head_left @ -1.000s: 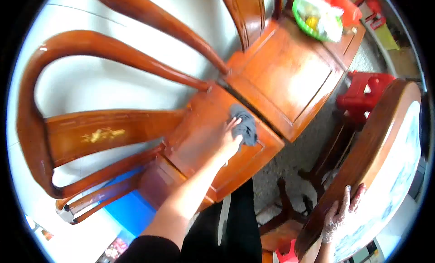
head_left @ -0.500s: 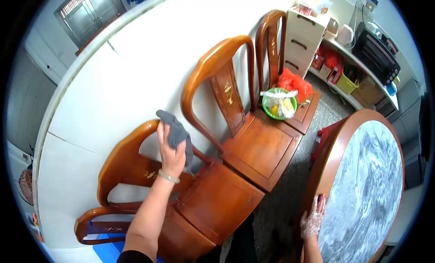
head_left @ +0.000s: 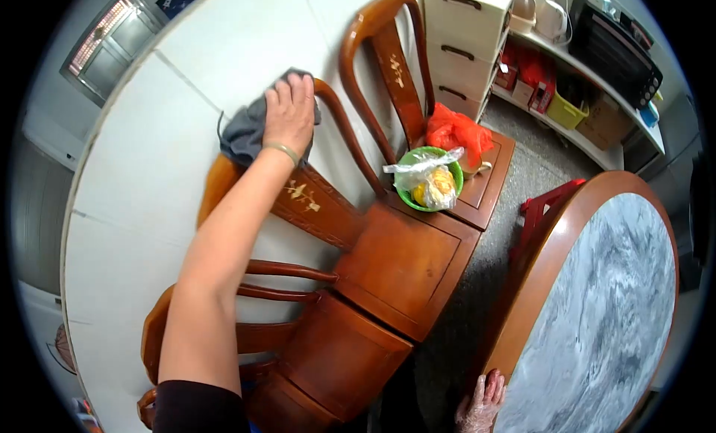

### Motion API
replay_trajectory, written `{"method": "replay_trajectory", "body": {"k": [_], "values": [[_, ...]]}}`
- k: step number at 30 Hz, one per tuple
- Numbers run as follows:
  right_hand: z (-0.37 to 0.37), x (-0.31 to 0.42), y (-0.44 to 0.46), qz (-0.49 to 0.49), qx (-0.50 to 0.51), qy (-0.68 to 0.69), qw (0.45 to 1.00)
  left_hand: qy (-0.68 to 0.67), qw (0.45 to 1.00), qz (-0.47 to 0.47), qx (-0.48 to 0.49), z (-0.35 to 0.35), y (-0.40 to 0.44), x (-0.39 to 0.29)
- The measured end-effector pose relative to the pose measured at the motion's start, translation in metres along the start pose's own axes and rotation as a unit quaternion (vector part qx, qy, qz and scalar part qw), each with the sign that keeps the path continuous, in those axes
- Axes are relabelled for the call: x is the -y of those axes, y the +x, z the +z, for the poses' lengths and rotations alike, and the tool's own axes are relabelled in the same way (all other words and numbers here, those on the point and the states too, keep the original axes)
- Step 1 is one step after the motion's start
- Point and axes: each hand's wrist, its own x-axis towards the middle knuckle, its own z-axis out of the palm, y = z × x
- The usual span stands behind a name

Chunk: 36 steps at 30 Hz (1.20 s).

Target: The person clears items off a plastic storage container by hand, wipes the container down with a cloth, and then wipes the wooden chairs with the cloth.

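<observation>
My left hand (head_left: 289, 118), bare with a pale bangle at the wrist, presses a dark grey cloth (head_left: 250, 133) over the top rail of a wooden chair (head_left: 302, 198). Its fingers curl over the rail with the cloth under them, and part of the cloth hangs off to the left. At the lower right, my right hand (head_left: 481, 407) wears a clear plastic glove. It lies on the wooden rim of an oval table (head_left: 597, 306) with a grey marbled top, holding nothing I can see.
More wooden chairs (head_left: 347, 355) stand in a row along a white tiled wall (head_left: 142, 172). A green basket (head_left: 406, 176) with bagged yellow items and a red plastic bag (head_left: 455, 131) sit on the seats. Drawers (head_left: 462, 41), an oven (head_left: 615, 52) and a red stool (head_left: 541, 209) are beyond.
My left hand has moved the cloth from the nearer chair back up to the top rail of the chair beyond. The view has shifted, and my right hand appears lower at the table edge.
</observation>
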Motion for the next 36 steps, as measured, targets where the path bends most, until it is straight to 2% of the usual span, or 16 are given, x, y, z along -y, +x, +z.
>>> {"method": "replay_trajectory", "body": {"k": [6,8,9,10,14,18,19,21,22,24,25,26,29,30,32,36], "values": [[0.016,-0.019,-0.007,-0.02,0.012,0.033,0.999,-0.01,0.975,0.219,-0.041,0.087,-0.001,-0.073],[0.019,-0.022,-0.011,-0.017,0.025,0.035,0.999,0.013,0.972,0.216,0.088,0.088,-0.011,-0.11],[0.018,-0.022,-0.012,-0.023,0.028,0.032,0.999,-0.042,0.975,0.213,0.056,0.11,-0.01,-0.13],[0.015,-0.021,-0.012,-0.022,0.042,0.032,0.998,0.048,0.959,0.264,0.095,0.114,-0.021,-0.151],[0.013,-0.027,-0.005,-0.028,0.02,0.031,0.999,-0.235,0.929,0.082,0.274,0.203,-0.049,-0.236],[0.006,-0.034,0.015,0.008,0.016,0.104,0.994,-0.242,0.836,0.241,0.43,0.154,-0.078,-0.302],[0.006,-0.036,0.017,0.0,0.019,0.101,0.995,-0.443,0.747,0.093,0.487,0.157,-0.098,-0.316],[0.007,-0.038,0.021,-0.026,0.017,0.08,0.996,-0.605,0.558,-0.144,0.549,0.131,-0.117,-0.34],[0.01,-0.04,0.018,-0.026,0.015,0.087,0.996,-0.67,0.461,-0.204,0.545,0.149,-0.141,-0.36],[0.013,-0.039,0.018,-0.02,0.012,0.093,0.995,-0.781,0.129,-0.362,0.493,0.105,-0.125,-0.368],[0.01,-0.039,0.02,-0.019,0.026,0.093,0.995,-0.821,0.007,-0.338,0.459,0.118,-0.126,-0.381],[0.011,-0.039,0.021,-0.019,0.028,0.097,0.995,-0.793,-0.033,-0.416,0.444,0.107,-0.109,-0.388],[0.007,-0.037,0.025,-0.023,0.004,0.079,0.997,-0.746,0.007,-0.552,0.373,0.143,-0.106,-0.434],[0.005,-0.038,0.029,-0.019,0.003,0.078,0.997,-0.747,-0.027,-0.559,0.359,0.152,-0.11,-0.439],[-0.002,-0.041,0.04,-0.077,-0.013,0.101,0.992,-0.747,0.034,-0.57,0.34,0.147,-0.128,-0.443],[0.041,-0.053,0.019,-0.092,-0.103,0.066,0.988,-0.748,0.051,-0.577,0.324,0.084,-0.186,-0.422]]}}
